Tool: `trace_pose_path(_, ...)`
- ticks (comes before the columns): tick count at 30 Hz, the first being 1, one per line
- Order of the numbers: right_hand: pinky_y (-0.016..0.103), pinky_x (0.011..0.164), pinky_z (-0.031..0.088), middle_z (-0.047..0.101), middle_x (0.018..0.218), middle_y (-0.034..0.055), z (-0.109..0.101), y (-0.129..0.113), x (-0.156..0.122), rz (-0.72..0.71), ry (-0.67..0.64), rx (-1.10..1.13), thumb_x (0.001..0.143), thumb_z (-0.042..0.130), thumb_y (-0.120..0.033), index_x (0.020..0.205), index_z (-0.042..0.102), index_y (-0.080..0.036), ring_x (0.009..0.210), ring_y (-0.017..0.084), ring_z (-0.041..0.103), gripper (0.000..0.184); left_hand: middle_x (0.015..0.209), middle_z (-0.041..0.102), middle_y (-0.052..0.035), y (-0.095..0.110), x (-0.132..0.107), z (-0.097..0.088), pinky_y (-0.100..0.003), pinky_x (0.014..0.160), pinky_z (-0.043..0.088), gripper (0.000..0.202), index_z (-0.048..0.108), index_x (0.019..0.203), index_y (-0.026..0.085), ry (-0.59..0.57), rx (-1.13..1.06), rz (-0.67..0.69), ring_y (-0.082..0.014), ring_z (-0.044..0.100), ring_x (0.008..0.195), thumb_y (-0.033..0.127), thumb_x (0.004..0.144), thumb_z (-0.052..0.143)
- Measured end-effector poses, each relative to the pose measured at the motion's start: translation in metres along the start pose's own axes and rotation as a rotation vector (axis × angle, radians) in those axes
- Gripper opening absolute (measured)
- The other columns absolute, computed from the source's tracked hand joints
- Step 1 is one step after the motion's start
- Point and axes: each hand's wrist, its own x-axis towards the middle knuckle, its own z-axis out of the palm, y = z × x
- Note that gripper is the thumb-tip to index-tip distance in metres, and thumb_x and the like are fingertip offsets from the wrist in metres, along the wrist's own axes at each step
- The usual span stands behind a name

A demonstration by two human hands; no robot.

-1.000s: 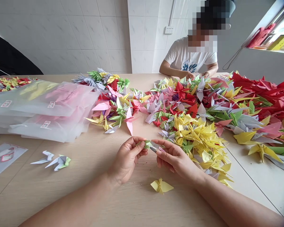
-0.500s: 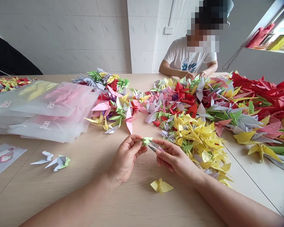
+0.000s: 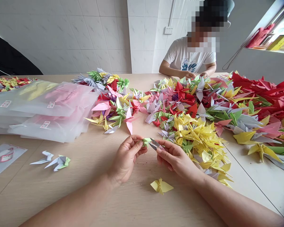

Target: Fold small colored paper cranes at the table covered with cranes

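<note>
My left hand (image 3: 129, 156) pinches a small light-green folded paper crane (image 3: 146, 142) between thumb and fingertips. Much of the crane is hidden behind those fingers. In my right hand (image 3: 171, 154) is a pair of pointed metal tweezers (image 3: 155, 144), whose tips meet the green paper. Below the hands, a yellow paper crane (image 3: 160, 186) lies by itself on the table. Off to the left rest two more cranes, a grey one (image 3: 44, 157) and a grey-and-green one (image 3: 59, 162).
A large heap of yellow cranes (image 3: 196, 135) spreads right of my hands, with red cranes (image 3: 265, 91) behind. Frosted plastic bags (image 3: 59, 126) are stacked at left, near a printed sheet (image 3: 6, 159). Across the table (image 3: 97, 195) sits another person (image 3: 189, 56).
The tweezers' tips were parted beside the green crane and are now closer together against the paper. Both hands stay in nearly the same place.
</note>
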Motion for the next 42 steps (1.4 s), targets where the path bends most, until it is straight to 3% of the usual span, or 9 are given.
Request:
trace_pose_path(3,0.021,0.043,0.021,0.045,0.059,-0.0046,-0.0003,0.0003,-0.0005,-0.087,0.027,-0.01,0.089,0.047,-0.044,0.097,0.056,-0.017,0.046,0.007,0.028,0.029,0.082,0.059,0.0019,-0.0003,0.0009,-0.0006,-0.025,0.079,0.048,0.007,0.057,0.086,0.018,-0.006,-0.027,-0.028,-0.0099,0.058,0.076,0.018,0.08,0.061)
trace_pose_path(6,0.022,0.045,0.023,0.04,0.061,-0.0035,-0.0019,0.0002,-0.0013,-0.136,0.068,-0.023,0.091,0.04,-0.047,0.085,0.057,-0.016,0.05,0.008,0.029,0.036,0.083,0.06,0.0017,-0.0008,0.0017,-0.0018,-0.025,0.079,0.049,0.008,0.058,0.087,0.018,-0.004,-0.057,-0.045,-0.0093,0.058,0.077,0.017,0.079,0.061)
trace_pose_path(12,0.022,0.045,0.02,0.03,0.061,-0.005,-0.0033,0.0026,-0.0001,-0.104,0.062,-0.032,0.089,0.046,-0.048,0.092,0.059,-0.018,0.053,0.009,0.025,0.033,0.082,0.063,0.0006,0.0,0.0028,-0.0032,-0.019,0.074,0.049,0.012,0.058,0.088,0.017,-0.017,-0.113,-0.077,-0.0068,0.058,0.074,0.012,0.078,0.063)
trace_pose_path(18,0.021,0.045,0.022,0.033,0.061,-0.0058,-0.0011,0.0011,0.0004,-0.081,-0.002,-0.046,0.088,0.049,-0.046,0.093,0.057,-0.017,0.052,0.008,0.027,0.03,0.079,0.065,-0.0004,-0.0011,0.0024,-0.0042,-0.017,0.071,0.049,0.014,0.059,0.086,0.016,-0.022,-0.175,-0.108,-0.0065,0.06,0.072,0.008,0.076,0.065)
trace_pose_path(25,0.021,0.044,0.02,0.034,0.061,-0.0058,-0.0019,-0.0013,-0.0004,-0.093,0.016,-0.145,0.087,0.051,-0.043,0.092,0.06,-0.018,0.049,0.008,0.023,0.028,0.073,0.063,0.0015,0.0002,0.0031,-0.006,-0.016,0.065,0.049,0.014,0.059,0.083,0.017,-0.029,-0.193,-0.122,-0.0057,0.059,0.068,0.008,0.075,0.066)
trace_pose_path(30,0.021,0.048,0.026,0.039,0.065,-0.0042,-0.0015,-0.0004,-0.002,-0.173,0.096,-0.146,0.086,0.052,-0.043,0.088,0.058,-0.018,0.055,0.009,0.03,0.026,0.073,0.062,0.0029,0.0014,0.0027,-0.0055,-0.018,0.068,0.05,0.013,0.059,0.084,0.017,-0.043,-0.174,-0.129,-0.0054,0.058,0.067,0.009,0.076,0.065)
trace_pose_path(35,0.022,0.053,0.03,0.036,0.064,-0.0053,-0.0009,0.002,-0.0028,-0.254,0.242,-0.097,0.076,0.066,-0.039,0.091,0.056,-0.018,0.059,0.01,0.033,0.028,0.069,0.06,0.0042,0.0023,-0.0004,-0.004,-0.016,0.065,0.046,0.013,0.058,0.086,0.018,-0.105,-0.069,-0.175,-0.0058,0.059,0.065,0.015,0.076,0.066)
trace_pose_path(42,0.023,0.051,0.029,0.041,0.063,-0.0039,0.0015,0.0017,-0.0032,-0.163,0.127,-0.139,0.078,0.063,-0.038,0.081,0.056,-0.016,0.058,0.01,0.035,0.023,0.074,0.06,0.0024,0.0015,-0.0041,-0.0023,-0.02,0.067,0.043,0.013,0.057,0.085,0.019,-0.167,0.028,-0.158,-0.0077,0.056,0.067,0.019,0.076,0.066)
